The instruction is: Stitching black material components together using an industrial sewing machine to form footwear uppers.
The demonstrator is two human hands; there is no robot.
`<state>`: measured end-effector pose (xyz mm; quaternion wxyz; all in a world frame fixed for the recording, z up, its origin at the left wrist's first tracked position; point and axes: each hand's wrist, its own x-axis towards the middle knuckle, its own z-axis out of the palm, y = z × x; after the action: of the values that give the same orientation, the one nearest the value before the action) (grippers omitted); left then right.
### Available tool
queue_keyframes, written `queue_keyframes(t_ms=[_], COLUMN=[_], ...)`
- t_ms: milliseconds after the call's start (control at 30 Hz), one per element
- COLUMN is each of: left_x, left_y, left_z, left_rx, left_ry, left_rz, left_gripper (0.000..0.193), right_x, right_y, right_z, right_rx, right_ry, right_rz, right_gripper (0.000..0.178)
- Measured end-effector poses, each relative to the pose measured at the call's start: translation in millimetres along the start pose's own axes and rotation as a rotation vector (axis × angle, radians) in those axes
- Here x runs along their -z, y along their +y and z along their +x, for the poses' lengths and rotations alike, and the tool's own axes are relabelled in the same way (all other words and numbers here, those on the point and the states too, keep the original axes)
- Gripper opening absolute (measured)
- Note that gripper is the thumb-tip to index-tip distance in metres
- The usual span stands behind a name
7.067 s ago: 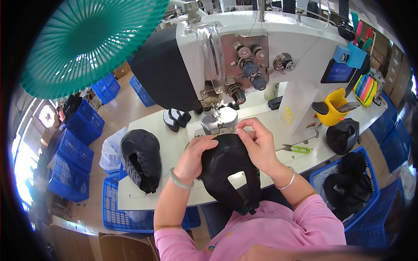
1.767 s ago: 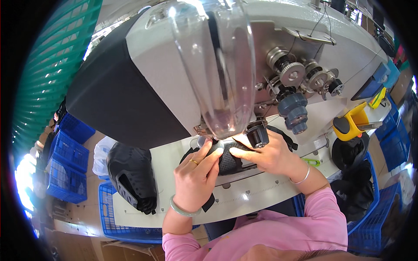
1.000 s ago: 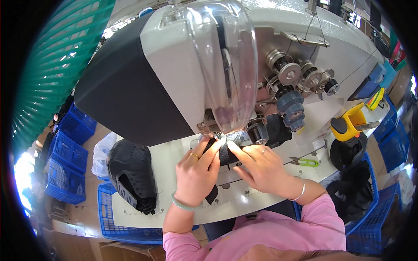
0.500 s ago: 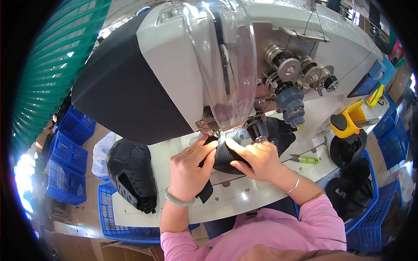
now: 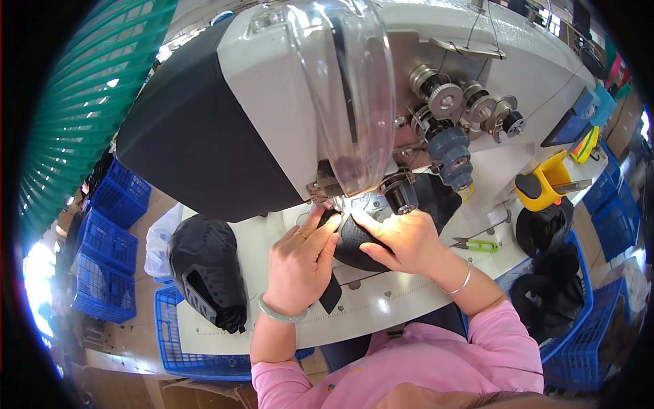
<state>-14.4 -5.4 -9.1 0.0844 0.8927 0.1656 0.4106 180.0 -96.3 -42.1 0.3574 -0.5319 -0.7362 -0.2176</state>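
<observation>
Black fabric (image 5: pixel 354 247) is held at the sewing machine (image 5: pixel 266 95) by half-curled left hand (image 5: pixel 298 264) and right hand (image 5: pixel 411 240).
Bare counter (image 5: pixel 402 303) is seen along the near edge.

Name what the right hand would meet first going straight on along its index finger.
Most likely the small metal parts below the sewing machine head, up and to the left of the right hand, which rests on the black material. Glare and overlap leave the depth unclear.
</observation>
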Motion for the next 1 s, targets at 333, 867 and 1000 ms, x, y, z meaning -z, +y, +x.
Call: queue_keyframes(t_ms=[333, 867, 1000], left_x=[22, 12, 5], left_y=[-20, -12, -3], left_z=[5, -12, -15], left_rx=[-0.069, -0.193, -0.210], left_ry=[-0.139, -0.130, -0.095], left_rz=[-0.211, 0.272, 0.339], left_gripper=[0.050, 0.055, 0.053], right_x=[7, 22, 19], right_y=[22, 52, 58], right_z=[11, 31, 35], right_rx=[0.048, 0.111, 0.127], right_ry=[-0.084, -0.148, -0.132], right_rz=[0.061, 0.218, 0.270], right_gripper=[0.038, 0.030, 0.037])
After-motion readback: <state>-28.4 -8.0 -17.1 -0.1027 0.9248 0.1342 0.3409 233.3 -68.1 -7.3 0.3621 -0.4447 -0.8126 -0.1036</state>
